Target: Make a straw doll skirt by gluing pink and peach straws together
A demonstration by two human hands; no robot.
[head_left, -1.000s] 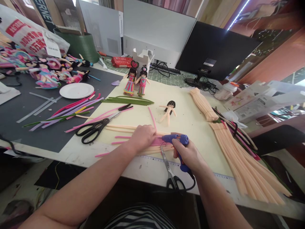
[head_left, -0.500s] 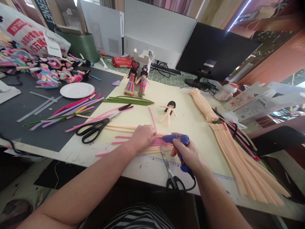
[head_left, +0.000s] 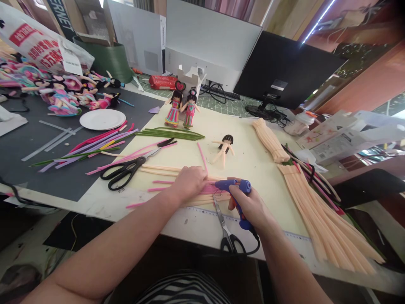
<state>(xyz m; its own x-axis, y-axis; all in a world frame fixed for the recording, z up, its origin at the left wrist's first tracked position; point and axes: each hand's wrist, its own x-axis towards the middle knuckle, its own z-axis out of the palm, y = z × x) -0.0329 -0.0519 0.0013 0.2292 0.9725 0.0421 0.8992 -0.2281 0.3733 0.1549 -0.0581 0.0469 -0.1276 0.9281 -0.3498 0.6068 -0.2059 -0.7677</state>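
Note:
My right hand [head_left: 251,207] is wrapped around a blue hot glue gun [head_left: 226,184], whose nozzle points left toward my left hand. My left hand [head_left: 192,182] is closed and pressed down on pink pipe cleaners [head_left: 207,188] lying side by side; the fingertips are partly hidden. Peach pipe cleaners [head_left: 158,169] lie just beyond and beneath them. Below the glue gun is a pair of small scissors [head_left: 224,223], its handles over the table edge. Larger black-handled scissors [head_left: 131,169] rest at the left. A peach doll with black hair [head_left: 225,147] lies beyond my hands.
Two dressed dolls [head_left: 182,107] stand at the back beside green pipe cleaners [head_left: 172,134]. Peach bundles [head_left: 316,211] lie at the right. A white plate [head_left: 103,120], loose coloured pipe cleaners [head_left: 91,147] and a doll pile [head_left: 66,93] are at the left. Monitors [head_left: 284,67] stand behind.

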